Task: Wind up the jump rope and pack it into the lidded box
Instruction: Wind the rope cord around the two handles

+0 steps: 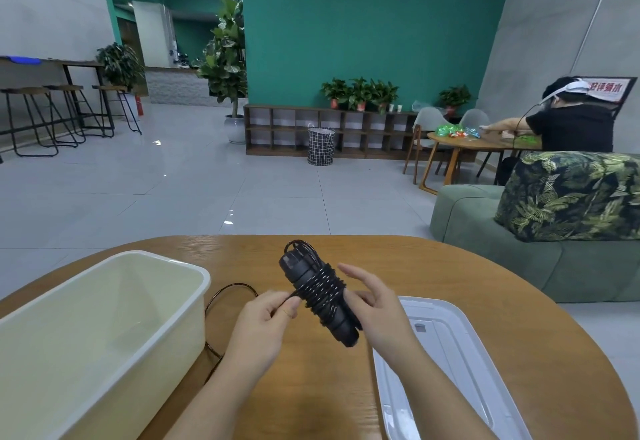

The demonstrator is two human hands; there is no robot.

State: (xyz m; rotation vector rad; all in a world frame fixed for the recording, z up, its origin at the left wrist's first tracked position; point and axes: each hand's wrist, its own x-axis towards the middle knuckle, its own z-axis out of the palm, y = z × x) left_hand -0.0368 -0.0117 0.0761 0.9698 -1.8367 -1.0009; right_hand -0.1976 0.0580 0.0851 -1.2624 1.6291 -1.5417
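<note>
The black jump rope handles (313,287) are held together above the round wooden table (433,266), with black cord wound round their middle. My right hand (377,308) grips the handles from the right, fingers partly spread. My left hand (266,318) pinches the free cord beside the bundle. The loose cord (227,292) loops over the table towards the box. The cream box (104,328) stands open at the left. Its clear lid (446,363) lies flat at the right.
A green sofa with a leaf-patterned cushion (568,197) stands to the right of the table. Another person (571,121) sits at a far table. Shelves with plants, a laundry basket (321,146) and bar stools (69,114) line the back of the tiled room.
</note>
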